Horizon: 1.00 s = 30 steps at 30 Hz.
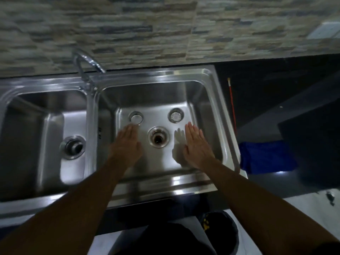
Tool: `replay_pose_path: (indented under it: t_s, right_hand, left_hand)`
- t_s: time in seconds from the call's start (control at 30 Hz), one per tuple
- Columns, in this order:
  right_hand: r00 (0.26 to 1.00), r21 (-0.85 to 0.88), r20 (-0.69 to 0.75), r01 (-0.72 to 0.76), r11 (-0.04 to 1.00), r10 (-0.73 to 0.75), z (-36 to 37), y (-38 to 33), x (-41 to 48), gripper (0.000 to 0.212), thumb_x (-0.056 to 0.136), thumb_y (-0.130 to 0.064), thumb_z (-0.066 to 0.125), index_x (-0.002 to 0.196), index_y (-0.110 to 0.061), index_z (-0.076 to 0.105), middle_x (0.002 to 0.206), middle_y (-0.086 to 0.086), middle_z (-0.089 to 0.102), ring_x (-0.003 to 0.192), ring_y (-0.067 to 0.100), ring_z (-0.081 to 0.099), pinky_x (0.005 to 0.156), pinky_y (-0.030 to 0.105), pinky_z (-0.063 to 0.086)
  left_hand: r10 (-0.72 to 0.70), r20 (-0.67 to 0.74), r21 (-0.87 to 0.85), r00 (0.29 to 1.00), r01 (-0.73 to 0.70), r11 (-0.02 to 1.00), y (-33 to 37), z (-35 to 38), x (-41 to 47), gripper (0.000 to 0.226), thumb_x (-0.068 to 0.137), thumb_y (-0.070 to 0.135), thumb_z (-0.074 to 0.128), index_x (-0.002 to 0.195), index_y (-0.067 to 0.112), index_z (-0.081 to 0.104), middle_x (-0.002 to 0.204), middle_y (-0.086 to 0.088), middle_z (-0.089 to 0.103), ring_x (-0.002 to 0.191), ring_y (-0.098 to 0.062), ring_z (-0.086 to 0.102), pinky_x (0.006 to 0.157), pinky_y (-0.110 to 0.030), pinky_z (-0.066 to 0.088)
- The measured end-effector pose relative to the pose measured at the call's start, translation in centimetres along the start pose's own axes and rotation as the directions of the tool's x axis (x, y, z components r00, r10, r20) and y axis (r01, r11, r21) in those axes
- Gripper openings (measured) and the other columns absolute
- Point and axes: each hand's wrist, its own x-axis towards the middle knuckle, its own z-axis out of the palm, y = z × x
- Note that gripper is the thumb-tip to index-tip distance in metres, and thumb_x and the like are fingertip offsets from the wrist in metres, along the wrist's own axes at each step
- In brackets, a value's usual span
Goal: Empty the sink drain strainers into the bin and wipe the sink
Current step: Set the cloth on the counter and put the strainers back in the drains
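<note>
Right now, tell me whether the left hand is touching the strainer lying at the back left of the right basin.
Cannot tell. In the head view the left hand's fingertips meet the near rim of the strainer in the image, but blur and the overhead angle hide any gap or contact.

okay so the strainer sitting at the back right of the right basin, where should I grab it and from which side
Take the strainer by its raised round rim, fingers coming straight down from above with the right hand, which is nearest. It sits upright and free on the flat basin floor, open side up, so probably nothing blocks a top pinch.

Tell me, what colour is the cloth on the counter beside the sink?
The cloth is blue, seen in the head view, the only one.
</note>
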Motion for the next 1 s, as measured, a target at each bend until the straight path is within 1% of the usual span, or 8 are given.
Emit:
replay_pose_path:
  t_s: [0.1,0.27,0.4,0.6,0.8,0.87,0.93,1.0]
  right_hand:
    - [0.997,0.042,0.064,0.033,0.999,-0.036,0.5,-2.3,3.1,0.078,0.097,-0.027,0.04,0.159,-0.001,0.001,0.167,0.019,-0.001,0.156,0.032,0.0,0.127,0.042,0.002]
    - [0.987,0.067,0.16,0.022,0.998,-0.032,1.8,-3.5,7.4,0.086,0.092,-0.029,0.053,0.159,-0.007,0.005,0.168,0.014,-0.001,0.156,0.03,0.001,0.126,0.046,0.008]
    - [0.974,0.025,0.226,-0.031,0.999,0.024,2.9,-3.3,10.3,0.083,0.094,-0.026,0.051,0.161,-0.016,0.001,0.169,0.008,-0.008,0.156,0.03,-0.003,0.125,0.049,0.011]
    - [0.993,-0.111,0.104,-0.041,0.993,0.053,3.8,-1.8,14.8,0.079,0.095,-0.026,0.051,0.159,-0.005,0.009,0.167,0.016,0.006,0.155,0.033,0.004,0.126,0.044,0.007]
    - [0.981,-0.12,0.063,-0.177,0.977,0.185,5.6,-0.7,18.6,0.079,0.102,-0.036,0.042,0.159,-0.002,-0.002,0.167,0.02,-0.005,0.155,0.036,-0.003,0.127,0.044,0.003]
    - [0.973,-0.051,0.01,-0.23,0.972,0.231,6.3,-0.7,19.4,0.076,0.103,-0.039,0.041,0.159,-0.001,0.005,0.167,0.02,0.005,0.155,0.036,0.004,0.127,0.043,0.006]
    - [0.965,0.017,-0.06,-0.255,0.967,0.256,6.6,-0.7,19.8,0.074,0.1,-0.039,0.048,0.157,-0.002,0.019,0.16,0.02,0.028,0.148,0.036,0.026,0.122,0.042,0.022]
    - [0.955,0.054,-0.136,-0.258,0.964,0.264,6.7,-0.7,19.8,0.076,0.091,-0.043,0.061,0.15,-0.003,0.034,0.142,0.018,0.045,0.13,0.035,0.043,0.109,0.043,0.039]
  left_hand:
    - [-0.052,0.013,0.017,0.999,0.052,0.999,-4.7,-0.6,-0.1,0.068,0.104,0.028,0.039,0.161,0.007,0.007,0.169,-0.013,0.003,0.158,-0.026,0.001,0.128,-0.04,0.003]
    - [-0.012,-0.086,0.047,0.996,0.016,0.999,-9.2,-0.8,0.2,0.064,0.101,0.018,0.048,0.156,-0.003,0.023,0.166,-0.022,0.014,0.156,-0.036,0.01,0.128,-0.047,0.012]
    - [-0.013,-0.135,0.044,0.991,0.019,0.999,-10.8,0.2,0.4,0.068,0.098,0.026,0.036,0.156,-0.005,0.02,0.166,-0.024,0.011,0.156,-0.035,0.01,0.127,-0.05,0.014]
    - [-0.028,-0.266,-0.009,0.963,0.027,1.0,-11.3,2.1,0.9,0.065,0.104,0.035,0.027,0.157,-0.002,0.021,0.166,-0.021,0.015,0.157,-0.029,0.012,0.128,-0.047,0.013]
    - [-0.039,-0.292,-0.052,0.956,0.025,0.998,-11.7,2.7,1.4,0.062,0.105,0.033,0.022,0.157,-0.001,0.022,0.167,-0.018,0.016,0.157,-0.026,0.012,0.128,-0.046,0.012]
    - [-0.038,-0.29,-0.035,0.956,0.029,0.999,-11.8,2.9,1.6,0.062,0.105,0.033,0.022,0.157,-0.001,0.021,0.167,-0.017,0.016,0.157,-0.025,0.011,0.128,-0.046,0.012]
    - [-0.033,-0.292,-0.024,0.956,0.028,0.999,-12.0,3.1,1.7,0.062,0.105,0.033,0.022,0.157,0.0,0.021,0.167,-0.017,0.016,0.157,-0.025,0.01,0.129,-0.046,0.011]
    - [-0.028,-0.295,-0.02,0.955,0.023,1.0,-12.0,3.2,1.8,0.061,0.105,0.032,0.023,0.157,0.0,0.022,0.167,-0.017,0.016,0.157,-0.025,0.01,0.128,-0.046,0.012]
